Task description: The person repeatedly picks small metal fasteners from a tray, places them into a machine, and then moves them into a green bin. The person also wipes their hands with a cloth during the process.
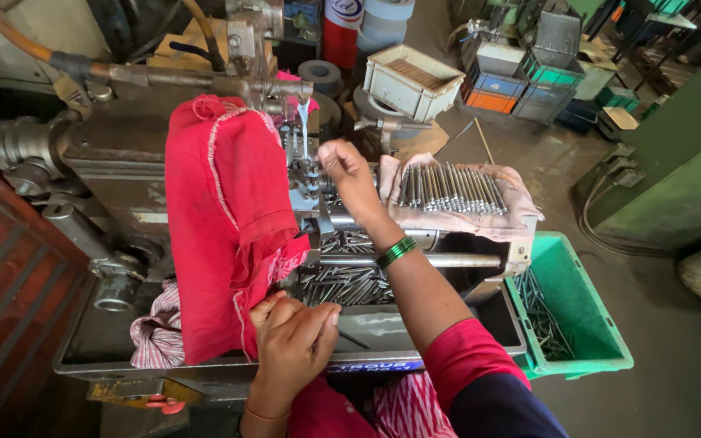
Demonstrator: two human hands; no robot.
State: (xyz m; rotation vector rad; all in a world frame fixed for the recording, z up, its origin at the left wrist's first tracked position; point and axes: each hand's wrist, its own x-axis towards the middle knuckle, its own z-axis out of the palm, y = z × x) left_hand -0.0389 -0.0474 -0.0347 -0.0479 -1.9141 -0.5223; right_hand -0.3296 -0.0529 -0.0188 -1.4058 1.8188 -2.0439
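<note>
Right hand [349, 172] at 12 o'clock, fingers pinched at machine fixture [308, 174], held item unclear. Left hand [292, 341] at 6 o'clock, curled shut beside red cloth [225, 219]; contents hidden. Rods [452, 188] at 2 o'clock.

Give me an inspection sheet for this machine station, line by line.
Surface: grey machine tray, oily, holding loose metal pins.
Job's things: row of pins on a cloth; white coolant stream running at the tooling.
Clutter: red cloth draped over the machine; striped rag below it.
Hands: right hand reaching into the tooling, green bangles at the wrist; left hand fisted at the red cloth's edge.
Cables: orange hose upper left; dark cable on the floor, right.
Surroundings: green bin with pins; stacked crates behind.
</note>
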